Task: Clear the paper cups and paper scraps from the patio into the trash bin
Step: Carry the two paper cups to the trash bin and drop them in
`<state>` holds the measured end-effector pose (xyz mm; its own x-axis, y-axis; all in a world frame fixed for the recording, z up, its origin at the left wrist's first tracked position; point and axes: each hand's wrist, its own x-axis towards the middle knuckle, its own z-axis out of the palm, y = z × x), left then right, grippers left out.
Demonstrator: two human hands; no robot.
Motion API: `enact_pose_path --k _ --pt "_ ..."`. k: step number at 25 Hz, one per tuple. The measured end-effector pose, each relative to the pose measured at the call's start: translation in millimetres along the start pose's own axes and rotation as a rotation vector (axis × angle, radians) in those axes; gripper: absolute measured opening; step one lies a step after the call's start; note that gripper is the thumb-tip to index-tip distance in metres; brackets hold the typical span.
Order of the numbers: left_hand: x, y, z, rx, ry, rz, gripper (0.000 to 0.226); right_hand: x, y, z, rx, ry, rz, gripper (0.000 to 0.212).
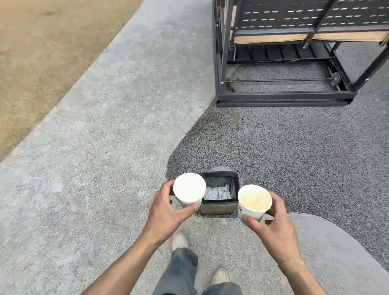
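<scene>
An outdoor patio of speckled grey paving (111,104), with a darker grey patch on the right and a tan strip far left. A dark metal bench frame (284,48) with a beige cushion stands at the far right. Near the middle, a small square trash bin (218,207) with a dark liner sits on the ground, crumpled white paper scraps (217,193) inside. The left hand (166,214) curls its fingers around a white paper cup (189,188), just left of the bin. The right hand (271,229) grips a yellowish-lined paper cup (254,199), just right of it. Jeans and pale shoes (180,240) show below.
</scene>
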<state>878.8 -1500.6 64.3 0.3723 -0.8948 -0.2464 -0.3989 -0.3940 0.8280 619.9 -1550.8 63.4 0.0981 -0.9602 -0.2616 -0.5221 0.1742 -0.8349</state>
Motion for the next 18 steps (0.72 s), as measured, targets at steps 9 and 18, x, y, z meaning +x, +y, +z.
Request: enact_pose_path --k 9,18 --pt "138 -13 2 0.017 -0.157 -0.068 0.09 102 -23 36 -0.062 0.063 0.117 0.08" --pt "218 -39 22 0.031 -0.293 -0.213 0.083 171 8 73 -0.08 0.047 0.353 0.078"
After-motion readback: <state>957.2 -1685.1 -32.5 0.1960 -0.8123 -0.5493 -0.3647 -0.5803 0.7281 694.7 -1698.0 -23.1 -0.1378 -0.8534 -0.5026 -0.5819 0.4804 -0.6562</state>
